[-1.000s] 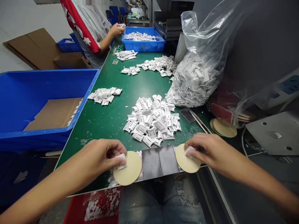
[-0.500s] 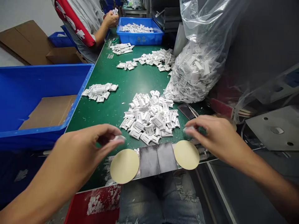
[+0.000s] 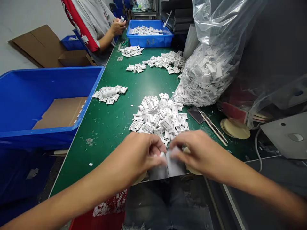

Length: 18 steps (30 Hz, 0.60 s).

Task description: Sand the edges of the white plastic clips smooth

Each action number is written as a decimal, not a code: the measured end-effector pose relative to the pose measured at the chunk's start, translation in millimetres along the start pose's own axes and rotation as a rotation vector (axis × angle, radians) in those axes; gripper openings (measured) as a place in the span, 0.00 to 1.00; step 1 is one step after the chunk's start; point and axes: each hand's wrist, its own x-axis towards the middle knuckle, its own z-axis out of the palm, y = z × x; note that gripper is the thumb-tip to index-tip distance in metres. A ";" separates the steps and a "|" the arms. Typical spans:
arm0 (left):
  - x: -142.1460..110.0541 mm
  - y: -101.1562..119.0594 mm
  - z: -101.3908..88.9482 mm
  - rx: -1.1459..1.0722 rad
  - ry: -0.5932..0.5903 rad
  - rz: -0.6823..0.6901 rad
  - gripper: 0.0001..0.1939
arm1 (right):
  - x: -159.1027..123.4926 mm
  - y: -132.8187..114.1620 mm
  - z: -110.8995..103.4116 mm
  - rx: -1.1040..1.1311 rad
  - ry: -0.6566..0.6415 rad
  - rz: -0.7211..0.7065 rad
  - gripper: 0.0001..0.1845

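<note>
Left hand (image 3: 140, 153) and right hand (image 3: 199, 153) have swung inward from the tan discs (image 3: 193, 170) and now nearly meet above the dark pads (image 3: 157, 174) at the worktop's (image 3: 105, 143) near edge. The left pinches a small white piece (image 3: 162, 155) narrowly; the right's fingers close beside it, their hold impossible to tell. A heap of white parts (image 3: 158, 116) lies just beyond.

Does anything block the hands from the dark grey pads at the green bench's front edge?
Nothing visible does: the left hand and right hand are directly over the dark grey pads, with the heap of white plastic pieces behind them.
</note>
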 end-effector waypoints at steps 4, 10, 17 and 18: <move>-10.5 -4.7 16.4 0.254 0.223 0.151 0.02 | -2.9 4.4 7.0 -0.106 0.152 -0.060 0.06; -56.0 -10.8 50.4 0.194 0.368 0.665 0.11 | -41.3 -0.9 30.6 -0.077 0.037 -0.334 0.09; -28.4 -7.6 22.3 -0.208 0.038 0.044 0.04 | -19.9 5.2 17.5 -0.033 0.104 -0.118 0.04; -21.7 -6.5 17.7 -0.213 0.018 -0.017 0.03 | -15.5 5.9 15.5 -0.025 0.099 -0.093 0.04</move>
